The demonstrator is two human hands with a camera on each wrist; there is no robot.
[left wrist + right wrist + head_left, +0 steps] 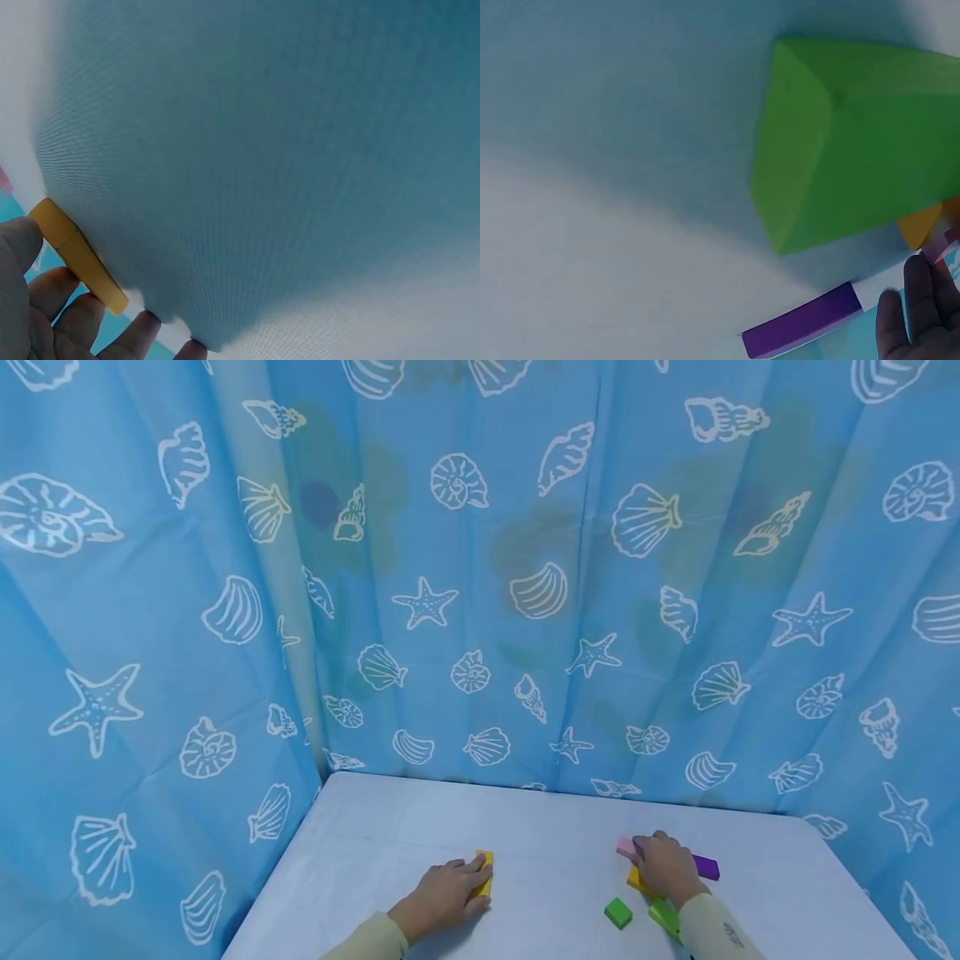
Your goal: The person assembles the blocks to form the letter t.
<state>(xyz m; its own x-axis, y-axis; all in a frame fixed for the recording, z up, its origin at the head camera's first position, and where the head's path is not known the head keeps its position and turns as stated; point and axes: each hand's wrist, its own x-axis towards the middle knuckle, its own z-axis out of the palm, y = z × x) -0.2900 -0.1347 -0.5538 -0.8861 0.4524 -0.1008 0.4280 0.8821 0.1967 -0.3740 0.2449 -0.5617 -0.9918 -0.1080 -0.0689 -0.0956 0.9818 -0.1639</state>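
Blocks lie on a table before curtains.

curtain is sky blue w/ white line-art shells + starfish, plus faint yellowish-green blotches. tbl is white. left blk = yellow; on the right theres a pink blk, 2nd yellow blk, purple blk, green blk & lime blk. sleeves pale yellow btw

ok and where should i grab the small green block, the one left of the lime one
Probably best pinched across its near and far sides, coming down from the left: the small green block is squat and flat-sided, with bare white tabletop on its left, while the lime block and right hand lie to its right.
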